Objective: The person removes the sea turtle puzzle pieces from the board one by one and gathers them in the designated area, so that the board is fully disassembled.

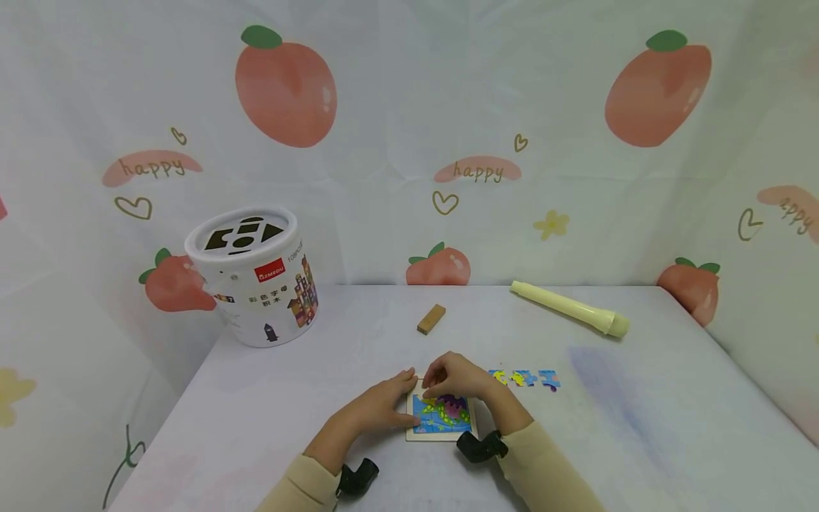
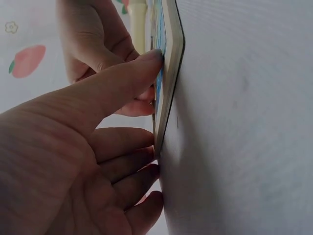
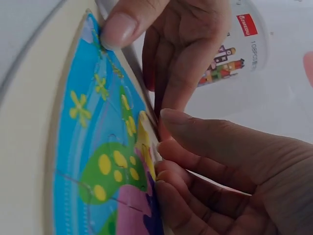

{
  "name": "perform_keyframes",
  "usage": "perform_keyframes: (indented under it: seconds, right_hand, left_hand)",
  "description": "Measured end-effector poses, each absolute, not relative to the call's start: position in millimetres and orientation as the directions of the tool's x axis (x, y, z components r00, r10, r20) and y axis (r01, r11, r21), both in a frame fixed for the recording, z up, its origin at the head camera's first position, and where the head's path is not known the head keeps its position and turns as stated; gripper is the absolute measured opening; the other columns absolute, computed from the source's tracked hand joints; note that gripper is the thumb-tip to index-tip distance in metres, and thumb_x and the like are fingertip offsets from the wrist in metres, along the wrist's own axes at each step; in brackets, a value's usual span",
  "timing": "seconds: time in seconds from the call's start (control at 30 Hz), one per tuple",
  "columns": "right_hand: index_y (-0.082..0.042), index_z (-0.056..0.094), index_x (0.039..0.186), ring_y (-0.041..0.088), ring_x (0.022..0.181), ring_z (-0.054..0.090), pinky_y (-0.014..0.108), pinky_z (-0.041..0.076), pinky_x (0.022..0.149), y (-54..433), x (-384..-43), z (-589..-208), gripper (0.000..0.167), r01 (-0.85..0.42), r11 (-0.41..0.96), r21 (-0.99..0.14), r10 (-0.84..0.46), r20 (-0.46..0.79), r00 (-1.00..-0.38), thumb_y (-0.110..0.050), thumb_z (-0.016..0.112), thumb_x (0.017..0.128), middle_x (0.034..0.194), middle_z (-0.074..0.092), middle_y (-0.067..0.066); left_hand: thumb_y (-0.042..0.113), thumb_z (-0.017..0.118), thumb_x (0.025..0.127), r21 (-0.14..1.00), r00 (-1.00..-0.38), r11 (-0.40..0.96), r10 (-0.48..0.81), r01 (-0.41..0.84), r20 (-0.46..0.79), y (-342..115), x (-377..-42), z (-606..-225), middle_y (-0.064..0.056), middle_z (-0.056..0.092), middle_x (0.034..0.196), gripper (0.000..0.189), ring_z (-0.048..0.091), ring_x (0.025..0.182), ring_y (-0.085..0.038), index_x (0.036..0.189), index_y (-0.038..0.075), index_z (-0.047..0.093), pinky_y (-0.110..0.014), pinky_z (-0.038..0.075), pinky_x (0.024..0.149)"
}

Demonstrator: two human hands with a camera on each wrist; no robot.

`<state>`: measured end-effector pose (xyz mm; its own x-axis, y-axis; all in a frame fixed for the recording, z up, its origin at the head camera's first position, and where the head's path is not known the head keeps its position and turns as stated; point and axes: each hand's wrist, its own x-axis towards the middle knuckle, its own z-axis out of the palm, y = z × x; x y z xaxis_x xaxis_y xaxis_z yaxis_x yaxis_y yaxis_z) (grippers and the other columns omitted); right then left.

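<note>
A small jigsaw puzzle [image 1: 440,418] with a sea picture sits in a pale wooden frame [image 1: 441,437] on the table. Bare wood shows near its upper left, partly behind the fingers. My left hand [image 1: 377,405] lies along the left side, its thumb [image 2: 132,73] pressing the picture's edge and its fingers reaching past the far corner. Over the upper part is my right hand [image 1: 459,375], with bent fingers [image 3: 168,193] close to a yellow part [image 3: 143,134] of the picture. Whether a piece is between those fingertips is hidden.
Several loose jigsaw pieces [image 1: 525,378] lie right of the frame. Behind are a wooden block [image 1: 431,319] and a pale yellow toy microphone [image 1: 569,307]. A white block bucket [image 1: 256,284] stands at the back left, near the patterned curtain [image 1: 377,142].
</note>
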<state>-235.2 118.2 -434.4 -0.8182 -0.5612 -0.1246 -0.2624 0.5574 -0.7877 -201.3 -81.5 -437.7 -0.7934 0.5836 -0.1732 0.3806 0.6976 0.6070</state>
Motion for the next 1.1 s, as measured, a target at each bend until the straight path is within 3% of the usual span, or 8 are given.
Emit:
perform_keyframes:
  seconds: [0.67, 1.1]
  right_hand:
    - [-0.001, 0.071, 0.08, 0.007, 0.062, 0.055, 0.019, 0.05, 0.059, 111, -225, -430, 0.003, -0.281, 0.567, -0.774, -0.566, -0.119, -0.816, -0.005, 0.071, 0.079, 0.073, 0.067, 0.003]
    - [-0.002, 0.068, 0.079, 0.008, 0.063, 0.053, 0.019, 0.048, 0.059, 109, -224, -432, 0.006, -0.22, 0.574, -0.789, -0.535, -0.158, -0.83, -0.005, 0.073, 0.078, 0.07, 0.062, -0.001]
  left_hand:
    - [0.031, 0.071, 0.082, 0.594, -0.808, 0.716, 0.562, 0.367, -0.179, -80, -200, -439, -0.01, 0.026, 0.153, 0.076, 0.025, 0.141, -0.031, 0.142, 0.001, 0.036, -0.049, 0.027, 0.112]
    - [0.029, 0.071, 0.082, 0.604, -0.808, 0.71, 0.562, 0.361, -0.178, -79, -197, -437, -0.012, 0.026, 0.153, 0.075, 0.025, 0.141, -0.032, 0.141, -0.001, 0.037, -0.049, 0.026, 0.112]
